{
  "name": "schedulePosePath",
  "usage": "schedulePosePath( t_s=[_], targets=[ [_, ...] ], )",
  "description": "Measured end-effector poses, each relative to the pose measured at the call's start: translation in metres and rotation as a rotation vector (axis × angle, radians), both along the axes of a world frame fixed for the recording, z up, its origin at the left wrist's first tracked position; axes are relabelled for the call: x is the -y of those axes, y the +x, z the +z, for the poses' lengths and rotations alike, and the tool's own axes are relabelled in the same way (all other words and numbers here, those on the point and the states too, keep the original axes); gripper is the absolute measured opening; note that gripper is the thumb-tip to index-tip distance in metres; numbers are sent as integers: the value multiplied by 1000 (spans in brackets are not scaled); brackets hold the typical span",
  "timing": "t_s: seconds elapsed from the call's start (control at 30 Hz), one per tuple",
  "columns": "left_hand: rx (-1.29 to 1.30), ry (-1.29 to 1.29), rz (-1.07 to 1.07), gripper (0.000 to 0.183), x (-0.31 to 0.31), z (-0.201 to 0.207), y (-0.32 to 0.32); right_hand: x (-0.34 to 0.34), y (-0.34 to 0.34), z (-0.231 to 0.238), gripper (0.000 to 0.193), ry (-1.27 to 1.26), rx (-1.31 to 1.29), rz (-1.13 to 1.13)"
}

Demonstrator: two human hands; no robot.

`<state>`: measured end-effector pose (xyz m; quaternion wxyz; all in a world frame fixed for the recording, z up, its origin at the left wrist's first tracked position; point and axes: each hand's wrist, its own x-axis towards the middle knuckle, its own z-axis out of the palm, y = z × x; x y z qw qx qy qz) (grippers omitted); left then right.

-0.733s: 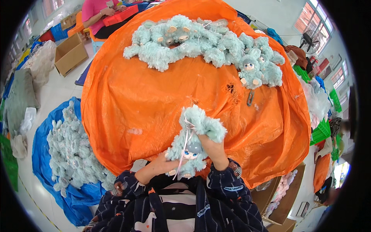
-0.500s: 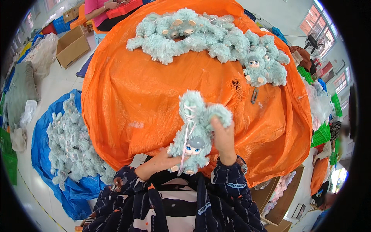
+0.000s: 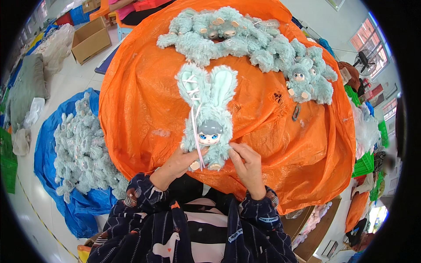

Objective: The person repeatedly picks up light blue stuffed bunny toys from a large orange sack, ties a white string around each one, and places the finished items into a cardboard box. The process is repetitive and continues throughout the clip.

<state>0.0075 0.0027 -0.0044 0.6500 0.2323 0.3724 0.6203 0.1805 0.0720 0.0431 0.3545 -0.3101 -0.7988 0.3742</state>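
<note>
A pale blue-green plush bunny doll [image 3: 215, 118] stands upright before me, its two long ears up and its blue-eyed face toward me. White ribbon is laced across the ear on the left, and its long ends hang down past the face to the feet. My left hand [image 3: 179, 164] grips the doll's lower body from the left, thumb across its front. At the lower right side of the doll, my right hand [image 3: 246, 162] pinches the fur, thumb against the fingers.
An orange sheet [image 3: 144, 105] covers the table. Along its far edge lies a heap of similar plush dolls [image 3: 237, 39]. More dolls [image 3: 83, 149] fill a blue sheet [image 3: 48, 144] on the left. A metal piece [image 3: 296, 112] lies at right. A cardboard box [image 3: 91, 41] and a person [image 3: 125, 8] are beyond.
The doll has moved up and away from me, and both its ears now stand upright. My right hand has let go of an ear and come down to the doll's lower side.
</note>
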Motion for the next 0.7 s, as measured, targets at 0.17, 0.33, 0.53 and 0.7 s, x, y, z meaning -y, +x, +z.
schedulePosePath(
  t_s=[0.17,0.33,0.53,0.7],
  targets=[
    [-10,-4,38,36,3,-5,2,7,-10,-7,16,-220,-167,-75],
    [-59,33,107,37,3,-16,3,14,-13,-10,18,-342,-269,-194],
    [58,47,54,36,2,-13,4,18,-12,-18,25,461,222,26],
    [230,8,-9,35,8,-22,1,25,-21,-27,11,-243,-130,-57]
  ],
)
